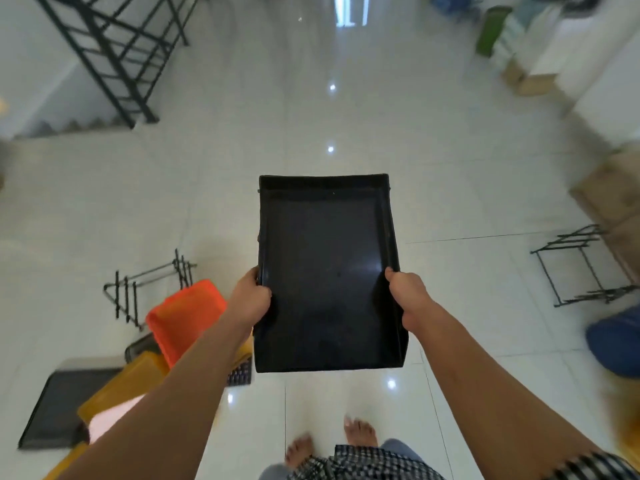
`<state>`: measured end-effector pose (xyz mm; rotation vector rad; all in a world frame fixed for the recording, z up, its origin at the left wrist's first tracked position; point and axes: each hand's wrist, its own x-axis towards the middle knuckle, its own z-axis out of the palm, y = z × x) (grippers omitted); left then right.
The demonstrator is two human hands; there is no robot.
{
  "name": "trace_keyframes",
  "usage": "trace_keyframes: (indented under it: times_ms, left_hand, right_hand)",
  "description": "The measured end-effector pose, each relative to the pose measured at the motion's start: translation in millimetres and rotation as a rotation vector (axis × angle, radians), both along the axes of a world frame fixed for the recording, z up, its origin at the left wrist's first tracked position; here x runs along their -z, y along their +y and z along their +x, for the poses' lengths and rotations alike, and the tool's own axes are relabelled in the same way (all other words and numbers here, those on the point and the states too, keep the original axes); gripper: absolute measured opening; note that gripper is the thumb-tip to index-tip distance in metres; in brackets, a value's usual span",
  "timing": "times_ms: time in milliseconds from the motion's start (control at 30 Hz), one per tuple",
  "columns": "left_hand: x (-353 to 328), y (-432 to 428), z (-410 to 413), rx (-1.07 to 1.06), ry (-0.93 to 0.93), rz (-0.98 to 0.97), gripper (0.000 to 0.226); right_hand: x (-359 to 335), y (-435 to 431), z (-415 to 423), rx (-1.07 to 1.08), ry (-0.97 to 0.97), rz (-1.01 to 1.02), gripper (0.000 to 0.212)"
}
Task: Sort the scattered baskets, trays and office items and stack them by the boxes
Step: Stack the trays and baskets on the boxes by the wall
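Observation:
A black plastic tray (327, 237) is held out in front of me above the white tiled floor, its open side up. My left hand (251, 299) grips its left rim, thumb over the edge. On the right rim my right hand (408, 299) grips in the same way. An orange basket (187, 313) lies tilted on the floor at lower left, with a yellow basket (128, 386) and a dark flat tray (55, 410) beside it. Cardboard boxes (609, 202) stand along the right wall.
Black wire racks lie on the floor at left (149, 285) and at right (581, 265). A black metal stair railing (114, 53) rises at upper left. A blue object (616, 341) sits at the right edge. More boxes and a green bin (490, 31) stand far right.

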<state>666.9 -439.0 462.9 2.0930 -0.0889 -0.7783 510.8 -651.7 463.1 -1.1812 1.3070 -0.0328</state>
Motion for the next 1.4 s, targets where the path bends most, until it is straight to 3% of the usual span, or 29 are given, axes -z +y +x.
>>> trace_keyframes:
  times_ms: [400, 800, 1033, 1400]
  left_hand:
    - [-33.3, -131.4, -13.5, 0.441, 0.038, -0.041, 0.048]
    - [-35.7, -348.1, -139.8, 0.822, -0.001, -0.046, 0.052]
    - [-34.0, -450.6, -227.9, 0.953, 0.032, -0.051, 0.052]
    - [-26.4, -567.9, -302.2, 1.152, 0.024, -0.03, 0.056]
  right_hand:
    - [-26.0, -29.7, -88.7, 0.484, -0.038, -0.008, 0.035]
    - [-21.6, -155.1, -241.8, 0.884, -0.062, 0.042, 0.041]
    - [-21.6, -227.2, -332.6, 1.025, -0.06, 0.074, 0.027]
    - [-10.2, -293.1, -397.6, 1.231, -0.106, 0.031, 0.025]
